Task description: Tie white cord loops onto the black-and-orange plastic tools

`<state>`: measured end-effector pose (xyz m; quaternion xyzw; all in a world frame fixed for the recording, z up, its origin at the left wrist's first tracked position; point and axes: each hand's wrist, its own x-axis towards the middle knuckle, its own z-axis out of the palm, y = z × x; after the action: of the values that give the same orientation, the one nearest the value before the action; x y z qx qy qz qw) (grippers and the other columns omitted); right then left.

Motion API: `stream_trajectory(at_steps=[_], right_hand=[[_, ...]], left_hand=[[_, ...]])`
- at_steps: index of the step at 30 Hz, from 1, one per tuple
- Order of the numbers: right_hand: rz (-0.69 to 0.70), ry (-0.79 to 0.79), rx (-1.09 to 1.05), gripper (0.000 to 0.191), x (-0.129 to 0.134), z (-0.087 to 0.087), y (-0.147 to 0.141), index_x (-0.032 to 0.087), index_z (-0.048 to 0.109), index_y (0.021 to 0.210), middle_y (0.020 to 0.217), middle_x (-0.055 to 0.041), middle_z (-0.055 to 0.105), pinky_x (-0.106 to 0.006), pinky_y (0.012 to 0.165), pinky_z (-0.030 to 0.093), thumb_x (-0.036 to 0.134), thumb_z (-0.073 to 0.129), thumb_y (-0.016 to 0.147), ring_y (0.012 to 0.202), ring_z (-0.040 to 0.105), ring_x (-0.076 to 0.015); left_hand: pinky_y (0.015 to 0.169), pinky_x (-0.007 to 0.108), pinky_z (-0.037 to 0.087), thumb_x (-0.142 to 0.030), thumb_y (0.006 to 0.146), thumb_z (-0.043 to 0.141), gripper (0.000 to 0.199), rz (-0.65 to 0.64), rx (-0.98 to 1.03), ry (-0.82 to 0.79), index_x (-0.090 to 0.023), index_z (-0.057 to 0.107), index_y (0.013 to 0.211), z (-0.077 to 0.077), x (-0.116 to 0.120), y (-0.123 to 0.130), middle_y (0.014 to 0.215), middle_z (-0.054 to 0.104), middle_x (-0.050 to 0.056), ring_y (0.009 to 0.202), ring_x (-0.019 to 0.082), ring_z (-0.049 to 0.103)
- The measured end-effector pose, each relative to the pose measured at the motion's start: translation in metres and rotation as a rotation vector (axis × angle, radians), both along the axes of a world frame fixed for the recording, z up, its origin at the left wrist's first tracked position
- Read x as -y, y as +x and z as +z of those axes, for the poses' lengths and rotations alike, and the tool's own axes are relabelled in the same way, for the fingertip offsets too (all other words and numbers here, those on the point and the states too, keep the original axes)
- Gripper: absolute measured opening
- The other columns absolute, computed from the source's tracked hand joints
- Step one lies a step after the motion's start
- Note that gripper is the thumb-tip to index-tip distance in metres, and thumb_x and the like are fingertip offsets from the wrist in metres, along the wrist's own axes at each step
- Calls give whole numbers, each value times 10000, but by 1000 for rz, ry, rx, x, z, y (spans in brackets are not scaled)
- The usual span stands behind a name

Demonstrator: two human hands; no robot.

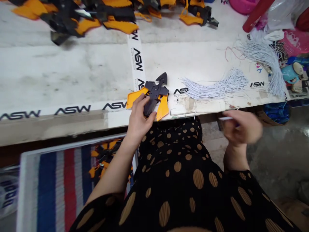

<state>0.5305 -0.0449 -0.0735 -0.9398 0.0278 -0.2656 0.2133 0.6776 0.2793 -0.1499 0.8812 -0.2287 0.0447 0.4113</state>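
Note:
My left hand [138,119] grips the lower body of a black and orange plastic winged toy [154,93], its thumb on one side and its fingers on the other. The toy lies at the table's front edge with its dark pointed head away from me. Off to the right, past the table edge, my right hand [243,127] is curled and blurred by motion. A small white strip [225,118] sticks out from its fingers; its exact kind is unclear. Between the hands, on the table, lies a bundle of thin white strings [217,85].
More black and orange toys [116,16] are heaped along the far side of the table [91,64]. A second string bundle [265,61] hangs over the right end, near a blue mug [291,73]. Below left, a striped sack [60,180] holds similar toys.

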Motion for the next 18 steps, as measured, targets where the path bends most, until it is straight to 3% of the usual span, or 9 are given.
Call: stream_trajectory(at_steps=[3, 5, 9, 13, 18], right_hand=[[150, -140, -58, 227, -15, -37, 21, 266, 746, 1113, 991, -33, 773, -307, 771, 559, 270, 545, 1009, 888, 718, -189], [188, -105, -78, 253, -21, -63, 40, 235, 759, 1089, 956, -54, 762, -299, 742, 546, 276, 517, 1030, 878, 706, -192], [140, 31, -70, 252, -27, -89, 74, 231, 773, 1067, 970, -73, 746, -312, 813, 539, 308, 536, 1031, 917, 687, -197], [70, 61, -81, 210, -30, -85, 93, 240, 771, 1049, 991, -67, 747, -333, 833, 544, 274, 568, 1009, 950, 689, -215], [47, 311, 38, 178, -35, -52, 77, 222, 739, 1058, 980, -50, 746, -305, 774, 560, 288, 586, 993, 829, 688, -170]], left_hand=[[1016, 455, 518, -363, 805, 743, 635, 168, -58, 25, -193, 522, 1376, 1, -5, -10, 1343, 590, 142, 1093, 284, 652], [972, 461, 519, -392, 780, 770, 660, 251, -90, 80, -173, 530, 1355, 1, -8, -16, 1214, 649, 122, 945, 260, 668], [962, 430, 504, -371, 803, 736, 645, 234, -99, 98, -168, 522, 1377, 0, -9, -25, 1172, 676, 103, 928, 240, 662], [929, 397, 514, -377, 802, 741, 617, 245, -98, 86, -167, 546, 1348, -3, -2, -30, 1163, 690, 104, 964, 245, 670], [858, 386, 505, -427, 801, 766, 523, 379, -97, 142, -191, 588, 1233, 6, 16, -36, 961, 732, 44, 781, 222, 670]])
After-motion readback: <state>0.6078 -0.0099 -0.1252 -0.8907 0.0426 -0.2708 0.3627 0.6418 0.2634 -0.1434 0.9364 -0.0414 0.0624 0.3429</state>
